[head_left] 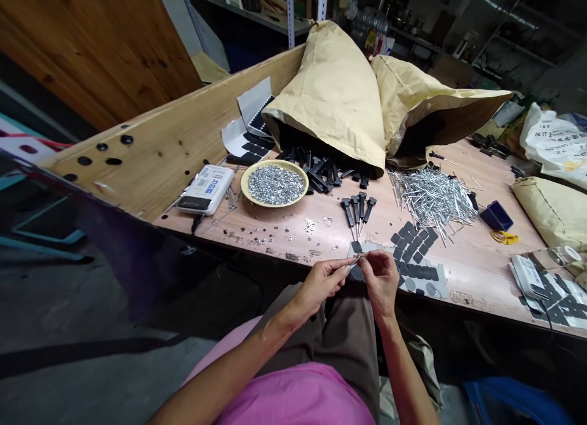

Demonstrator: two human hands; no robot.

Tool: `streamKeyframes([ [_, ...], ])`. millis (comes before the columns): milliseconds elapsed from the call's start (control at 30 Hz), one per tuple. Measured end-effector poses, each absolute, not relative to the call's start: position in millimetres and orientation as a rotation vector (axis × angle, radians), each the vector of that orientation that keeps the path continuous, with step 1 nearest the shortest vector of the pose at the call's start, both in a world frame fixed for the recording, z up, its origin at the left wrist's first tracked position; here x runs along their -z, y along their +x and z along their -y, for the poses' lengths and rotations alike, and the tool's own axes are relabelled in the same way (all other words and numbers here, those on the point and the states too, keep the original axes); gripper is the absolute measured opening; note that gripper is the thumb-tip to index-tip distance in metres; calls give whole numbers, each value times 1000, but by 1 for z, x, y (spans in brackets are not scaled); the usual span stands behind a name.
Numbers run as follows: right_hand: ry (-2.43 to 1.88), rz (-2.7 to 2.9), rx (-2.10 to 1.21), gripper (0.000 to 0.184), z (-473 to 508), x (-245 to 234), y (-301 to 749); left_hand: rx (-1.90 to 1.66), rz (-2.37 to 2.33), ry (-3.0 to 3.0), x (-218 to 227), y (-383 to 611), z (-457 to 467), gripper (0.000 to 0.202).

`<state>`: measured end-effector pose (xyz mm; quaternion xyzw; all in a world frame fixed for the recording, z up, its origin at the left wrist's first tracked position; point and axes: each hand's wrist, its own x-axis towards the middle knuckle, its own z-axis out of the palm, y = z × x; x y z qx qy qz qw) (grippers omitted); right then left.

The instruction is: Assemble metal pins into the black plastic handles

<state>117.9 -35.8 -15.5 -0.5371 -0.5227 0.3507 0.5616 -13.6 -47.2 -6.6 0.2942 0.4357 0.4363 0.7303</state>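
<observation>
At the table's front edge, my left hand (326,279) is closed on a thin metal rod (354,263). My right hand (380,279) pinches the rod's far end; whether a small part sits there is too small to make out. Beneath the hands lies a pale backing sheet (439,279) with black adhesive pads (419,271). Just beyond stand out several black-headed rods (358,210) laid side by side. Loose metal rods (431,195) form a heap to the right. A yellow bowl (275,203) of small metal washers (275,184) is at the left, with a few washers (310,227) scattered nearby.
Two large paper sacks (334,88) lie at the back, black plastic parts (321,171) spilling from one. A white boxed device (206,189) sits by the wooden side board (174,116). Rightward are a small dark blue box (497,216) and another white device (529,277).
</observation>
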Motion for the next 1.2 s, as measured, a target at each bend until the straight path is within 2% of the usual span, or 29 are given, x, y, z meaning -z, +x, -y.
streamKeyframes([
  [133,-1269,1537,-537,8,40,19,124,-931,-957,634,9,-12,47,61],
  [267,-1219,1774,-418,13,41,16,132,-844,-910,652,9,-15,44,58],
  [633,-1168,1824,-971,16,35,-8,163,-601,-793,702,-1,-29,41,53],
  [900,-1237,1853,-1097,16,36,-19,169,-600,-797,813,0,-24,44,48],
  [1067,-1210,1883,-1022,15,40,-22,173,-729,-842,998,-3,-18,48,35],
  [1200,-1206,1998,-870,14,43,-29,177,-906,-916,1135,-5,-11,50,17],
])
